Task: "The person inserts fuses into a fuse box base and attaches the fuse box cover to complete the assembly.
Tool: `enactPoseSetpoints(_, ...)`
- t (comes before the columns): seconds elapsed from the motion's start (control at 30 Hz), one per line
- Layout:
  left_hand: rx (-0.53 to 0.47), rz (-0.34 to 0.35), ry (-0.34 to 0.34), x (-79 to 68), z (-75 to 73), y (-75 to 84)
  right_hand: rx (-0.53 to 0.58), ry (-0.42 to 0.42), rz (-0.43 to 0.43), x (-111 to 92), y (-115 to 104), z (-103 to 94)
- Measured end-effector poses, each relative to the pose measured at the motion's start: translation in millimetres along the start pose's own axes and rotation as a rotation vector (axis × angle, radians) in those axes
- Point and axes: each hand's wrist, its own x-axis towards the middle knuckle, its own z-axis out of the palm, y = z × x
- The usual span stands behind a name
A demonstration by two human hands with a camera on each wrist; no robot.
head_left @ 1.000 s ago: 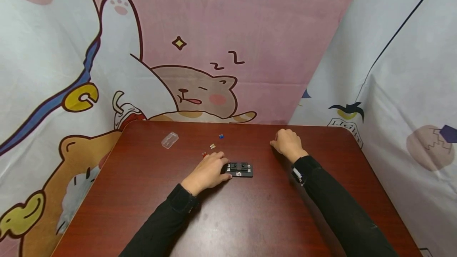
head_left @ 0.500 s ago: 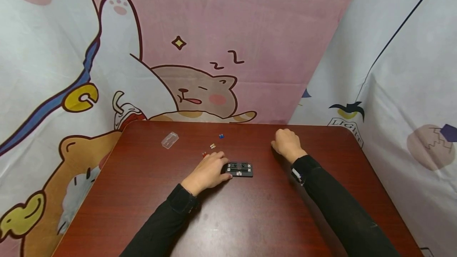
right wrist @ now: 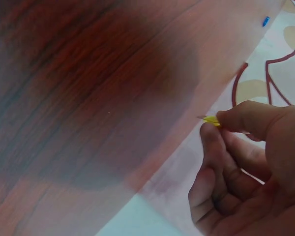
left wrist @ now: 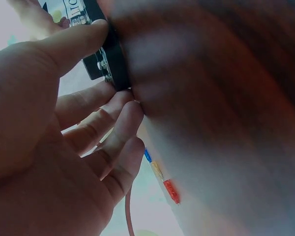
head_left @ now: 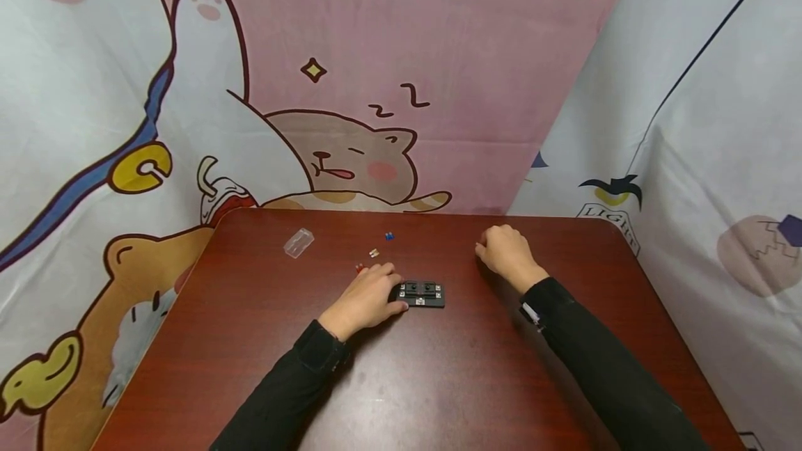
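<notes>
My left hand (head_left: 366, 301) holds the left end of a black block with metal screw terminals (head_left: 421, 294), which lies on the table. In the left wrist view, the thumb presses the near side of the block (left wrist: 117, 66) while a fingertip touches its end. Off to the right, my right hand (head_left: 507, 254) hovers near the back of the table. Its thumb and index finger pinch a small yellow blade fuse (right wrist: 212, 120), a thin metal prong sticking out from it. Similar small pieces lie beyond the left hand: red (head_left: 360, 268), tan (head_left: 374, 252) and blue (head_left: 389, 236).
A clear plastic case (head_left: 299, 243) rests on the table toward the back left. The brown wooden table (head_left: 438, 381) ends at a back edge against a cloth backdrop (head_left: 476, 89) printed with cartoon animals.
The head view has tipped slightly and the right forearm has shifted a little. Both hands and the pieces on the table otherwise keep their places.
</notes>
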Motion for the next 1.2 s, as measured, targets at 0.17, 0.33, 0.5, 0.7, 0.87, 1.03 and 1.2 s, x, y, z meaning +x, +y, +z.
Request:
enactPoseSetpoints(0.17,-0.011,0.008,0.008,1.2,-2.5,0.5,0.044,0.043,-0.101,-11.6,-10.9,-6.5)
enactPoseSetpoints(0.33,-0.011,0.009,0.012,1.2,-3.9,0.3,0.059,0.054,-0.188,-24.0,-27.2,-12.2)
enactPoseSetpoints(0.5,-0.008,0.010,0.011,2.1,-3.9,0.1,0.066,0.006,-0.273,-34.7,-41.6,-13.3)
enactPoseSetpoints(0.7,-0.011,0.007,-0.005,3.9,-4.5,0.2,0.069,-0.041,-0.393,-44.6,-56.9,-11.7)
enactPoseSetpoints(0.87,-0.015,0.009,-0.003,4.4,-5.4,0.4,0.053,-0.030,-0.469,-49.0,-67.4,-9.6)
enactPoseSetpoints(1.03,-0.004,0.015,0.006,3.4,-4.5,0.0,0.005,-0.041,-0.535,-52.5,-75.5,-7.2)
enactPoseSetpoints(1.2,-0.003,0.018,0.005,2.1,-3.6,0.3,-0.059,-0.043,-0.575,-53.6,-80.1,-2.3)
